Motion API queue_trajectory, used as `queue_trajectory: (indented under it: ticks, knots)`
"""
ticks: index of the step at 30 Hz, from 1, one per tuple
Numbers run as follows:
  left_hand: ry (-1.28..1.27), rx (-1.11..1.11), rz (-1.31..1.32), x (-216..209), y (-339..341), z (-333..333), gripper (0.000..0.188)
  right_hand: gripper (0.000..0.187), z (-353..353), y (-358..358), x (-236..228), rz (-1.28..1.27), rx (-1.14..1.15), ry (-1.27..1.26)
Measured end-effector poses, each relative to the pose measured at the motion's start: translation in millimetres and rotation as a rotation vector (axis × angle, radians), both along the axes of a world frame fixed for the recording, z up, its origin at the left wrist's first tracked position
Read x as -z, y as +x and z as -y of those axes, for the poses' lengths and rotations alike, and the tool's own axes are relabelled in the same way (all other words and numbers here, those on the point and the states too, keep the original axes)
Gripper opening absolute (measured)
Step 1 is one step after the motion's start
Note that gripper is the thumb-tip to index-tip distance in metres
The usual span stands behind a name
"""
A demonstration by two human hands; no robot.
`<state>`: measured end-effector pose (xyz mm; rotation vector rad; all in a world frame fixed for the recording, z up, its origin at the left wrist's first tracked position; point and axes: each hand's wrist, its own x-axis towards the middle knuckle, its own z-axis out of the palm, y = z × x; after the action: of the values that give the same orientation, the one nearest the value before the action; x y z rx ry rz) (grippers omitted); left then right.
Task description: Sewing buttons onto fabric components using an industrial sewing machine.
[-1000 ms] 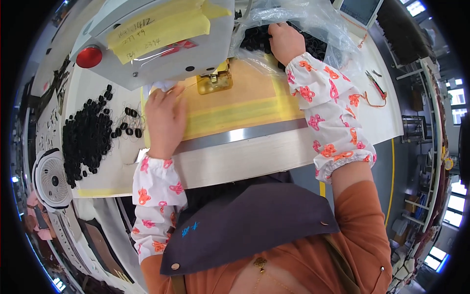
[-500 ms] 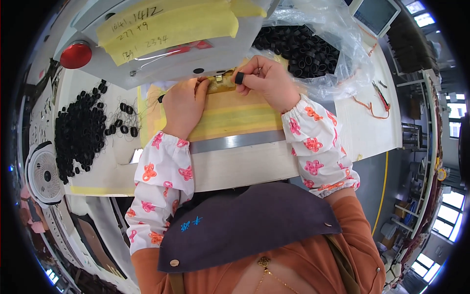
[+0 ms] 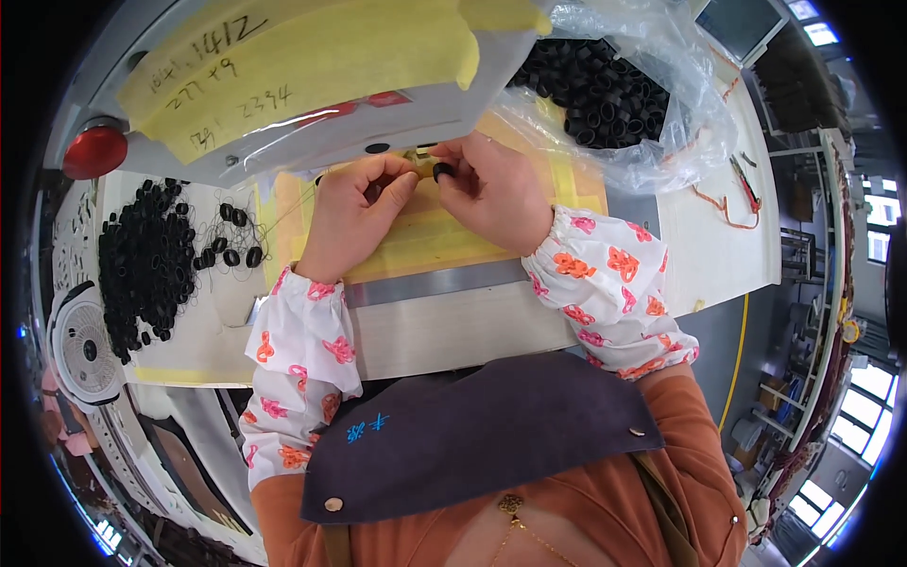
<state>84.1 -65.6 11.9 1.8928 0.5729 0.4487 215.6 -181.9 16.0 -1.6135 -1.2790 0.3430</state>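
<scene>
Black, the loop (image 3: 442,171) sits pinched in my right hand (image 3: 498,196) before the machine (image 3: 425,113); my left hand (image 3: 355,215) curls nearly closed, whether gripping anything I cannot tell

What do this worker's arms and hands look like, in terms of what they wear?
The left hand and right hand are ungloved. The left sleeve cover and right sleeve cover are loose white fabric with pink and orange flower-like motifs, gathered at the wrists. Above them show the rust-orange sleeves of a top. No cables are visible on either arm.
</scene>
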Motion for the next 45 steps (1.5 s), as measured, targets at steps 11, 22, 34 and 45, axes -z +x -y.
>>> queue_trajectory:
  ticks: [11, 22, 34, 45]
  knots:
    - [0.006, 0.091, -0.103, -3, -1, 5, 0.02, 0.018, 2, -6, 5, 0.192, -0.054, 0.085]
    - [0.022, 0.086, -0.086, -5, 0, 2, 0.018, 0.022, 2, 3, 7, 0.136, -0.047, 0.158]
    - [0.249, 0.126, 0.027, 5, -1, 6, 0.016, 0.022, 4, -3, 9, -0.029, -0.118, 0.049]
    - [0.065, 0.106, -0.06, -10, 4, -1, 0.018, 0.036, -4, -3, -1, 0.42, -0.138, 0.136]
